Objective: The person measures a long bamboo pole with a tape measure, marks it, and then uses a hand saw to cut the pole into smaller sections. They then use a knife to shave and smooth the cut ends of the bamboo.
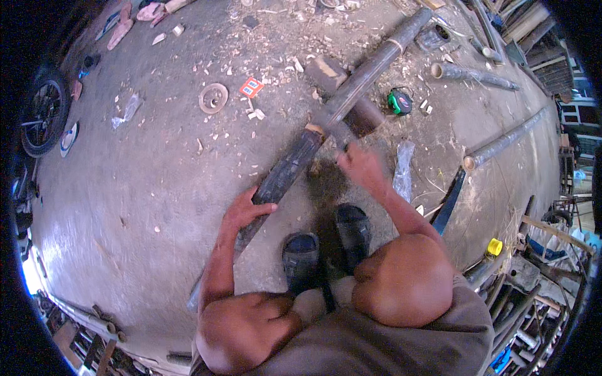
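Hands, two, both yours. Left hand (249, 210): wrapped round the lower stretch of a dark bamboo pole (290, 166), thumb across its upper side. Right hand (362, 164): motion-blurred, fingers curled round a grey tool (340, 134), its kind too smeared to tell, beside the pole's pale cut band (315, 130).

Pole: slanting from beside your left forearm to the far right, propped across a wooden log (365, 117) that shows on both sides of it.

Footwear: your two black sandals (301, 258), below the pole.

To the right: one green-and-black tape measure (399, 101), near the log; one crumpled clear plastic strip (403, 168); one long dark blade (449, 203), near the pale end of a bamboo length (506, 139); one shorter bamboo piece (480, 75), farther off.

To the left: one round dish-like disc (213, 98); one orange-red packet (251, 87), just beside it; one clear plastic bag (127, 111); one spoked wheel (45, 119), at the edge of view.

Floor (163, 188): grey, strewn with pale wood chips.
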{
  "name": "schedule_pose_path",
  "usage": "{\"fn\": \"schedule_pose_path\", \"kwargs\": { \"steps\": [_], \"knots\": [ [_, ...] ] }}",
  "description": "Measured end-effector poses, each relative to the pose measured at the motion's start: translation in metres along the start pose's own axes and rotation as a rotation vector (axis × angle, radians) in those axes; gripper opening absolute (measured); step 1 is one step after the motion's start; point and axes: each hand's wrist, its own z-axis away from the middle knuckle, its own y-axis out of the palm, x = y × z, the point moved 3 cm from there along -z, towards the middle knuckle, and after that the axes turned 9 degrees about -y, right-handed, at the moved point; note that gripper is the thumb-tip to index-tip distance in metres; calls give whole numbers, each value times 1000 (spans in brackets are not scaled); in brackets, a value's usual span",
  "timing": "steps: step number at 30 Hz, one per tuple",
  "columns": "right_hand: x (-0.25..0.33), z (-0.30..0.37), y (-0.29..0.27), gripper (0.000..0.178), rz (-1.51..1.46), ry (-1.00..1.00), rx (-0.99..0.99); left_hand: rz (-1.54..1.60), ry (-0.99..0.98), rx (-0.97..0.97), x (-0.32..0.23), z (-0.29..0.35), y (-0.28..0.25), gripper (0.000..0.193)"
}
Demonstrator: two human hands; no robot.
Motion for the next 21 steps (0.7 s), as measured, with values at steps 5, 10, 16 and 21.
{"fn": "schedule_pose_path", "kwargs": {
  "steps": [5, 10, 16, 21],
  "knots": [
    [-23, 7, -6, 43, -14, 83, -4, -22, 27, 73, -21, -3, 7, 69],
    [-8, 2, -7, 44, 137, -166, 126, -11, -5, 35, 7, -10, 0, 72],
    [-63, -12, -22, 37, -418, 421, -301, -177, 104, -257, 19, 12, 11, 81],
    [-60, -17, 10, 33, -822, 381, -365, -411, 35, -422, 85, 68, 17, 90]
  ]
}}
